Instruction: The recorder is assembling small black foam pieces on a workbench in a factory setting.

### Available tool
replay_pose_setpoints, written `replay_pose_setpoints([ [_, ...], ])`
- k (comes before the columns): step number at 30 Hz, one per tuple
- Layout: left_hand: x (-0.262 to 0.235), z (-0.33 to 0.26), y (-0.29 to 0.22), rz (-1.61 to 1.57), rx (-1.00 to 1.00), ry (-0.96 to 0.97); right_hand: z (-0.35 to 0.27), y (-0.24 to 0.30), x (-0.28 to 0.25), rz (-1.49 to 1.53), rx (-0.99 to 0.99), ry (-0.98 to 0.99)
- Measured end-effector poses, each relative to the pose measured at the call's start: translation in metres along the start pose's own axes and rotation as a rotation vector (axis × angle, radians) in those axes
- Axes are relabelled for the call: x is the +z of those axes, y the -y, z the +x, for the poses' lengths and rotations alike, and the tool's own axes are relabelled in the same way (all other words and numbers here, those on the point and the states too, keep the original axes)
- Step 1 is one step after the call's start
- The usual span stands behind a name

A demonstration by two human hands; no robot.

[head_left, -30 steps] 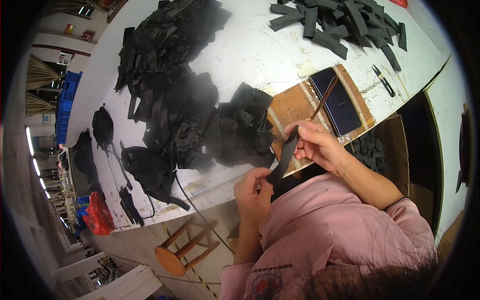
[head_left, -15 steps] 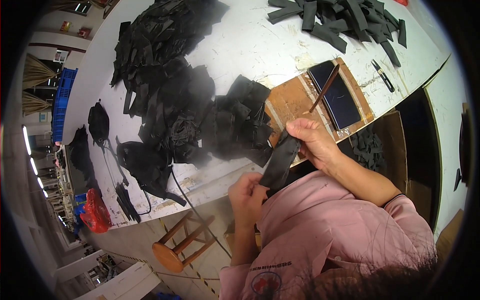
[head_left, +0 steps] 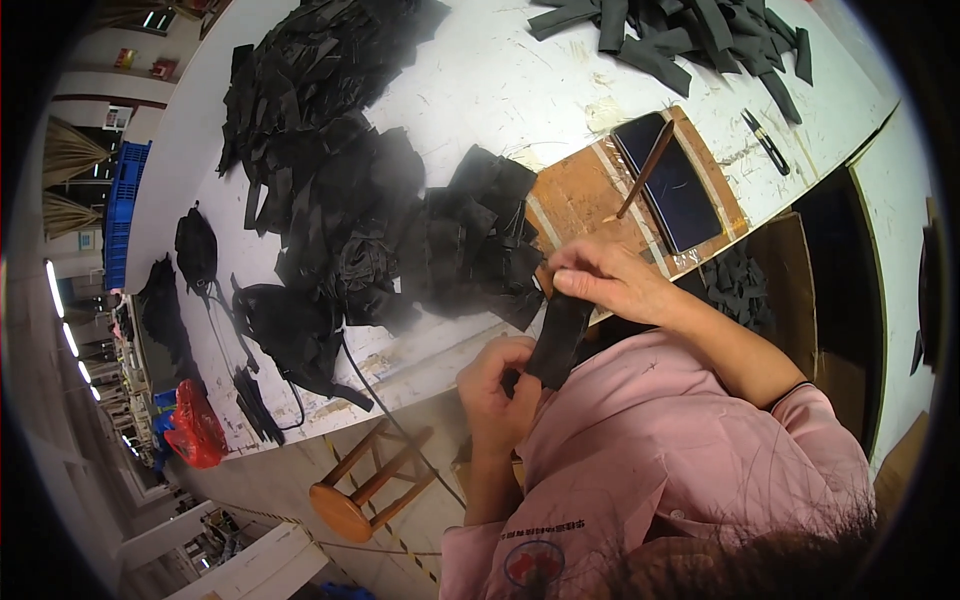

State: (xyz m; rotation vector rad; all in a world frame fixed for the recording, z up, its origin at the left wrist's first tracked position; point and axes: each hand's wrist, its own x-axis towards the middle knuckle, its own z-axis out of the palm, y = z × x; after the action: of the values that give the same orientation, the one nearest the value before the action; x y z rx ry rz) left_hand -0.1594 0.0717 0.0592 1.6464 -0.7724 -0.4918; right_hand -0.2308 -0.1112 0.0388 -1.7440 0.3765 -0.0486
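Observation:
Between my two hands, near the table's front edge, is a short black fabric strip (head_left: 562, 338). My left hand (head_left: 497, 392) pinches its lower end, close to my body. The upper end is gripped by my right hand (head_left: 612, 278), with the thumb laid over the cloth. Just beyond the strip, a loose heap of black fabric pieces (head_left: 470, 240) spreads over the table and joins a bigger black pile (head_left: 310, 90) at the far left. A brown board (head_left: 575, 195) lies beside my right hand, carrying a dark phone (head_left: 685, 205) and a brown pencil-like stick (head_left: 645, 170).
Folded black strips (head_left: 700, 35) lie at the far right of the white table (head_left: 490, 90), with thread snips (head_left: 767, 145) nearby. A cardboard box (head_left: 785, 270) holds more black pieces below the edge. A wooden stool (head_left: 345, 510) and red bag (head_left: 195, 430) are at left.
My right hand has shifted slightly left and turned over the strip's upper end, its thumb now across the cloth. The strip shows a different face, and my left hand keeps hold of the lower end.

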Motion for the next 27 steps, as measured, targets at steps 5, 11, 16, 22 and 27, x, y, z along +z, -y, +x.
replay_pose_setpoints([
  [5,-0.005,-0.004,0.005,0.059,-0.033,-0.036,0.001,-0.020,0.007,0.517,0.183,-0.002],
  [11,0.007,-0.004,-0.001,-0.135,-0.387,-0.205,0.002,-0.013,0.013,-0.014,-0.115,-0.359],
  [16,0.019,0.000,-0.010,-0.135,-0.355,-0.297,-0.018,0.024,0.011,-0.373,-0.515,-0.360],
  [22,0.034,0.008,-0.016,-0.189,-0.298,-0.285,-0.020,0.022,0.024,-0.052,-0.411,-0.181],
  [27,0.041,0.004,-0.010,0.126,-0.155,-0.322,-0.019,0.014,0.031,-0.182,-0.548,-0.272],
])
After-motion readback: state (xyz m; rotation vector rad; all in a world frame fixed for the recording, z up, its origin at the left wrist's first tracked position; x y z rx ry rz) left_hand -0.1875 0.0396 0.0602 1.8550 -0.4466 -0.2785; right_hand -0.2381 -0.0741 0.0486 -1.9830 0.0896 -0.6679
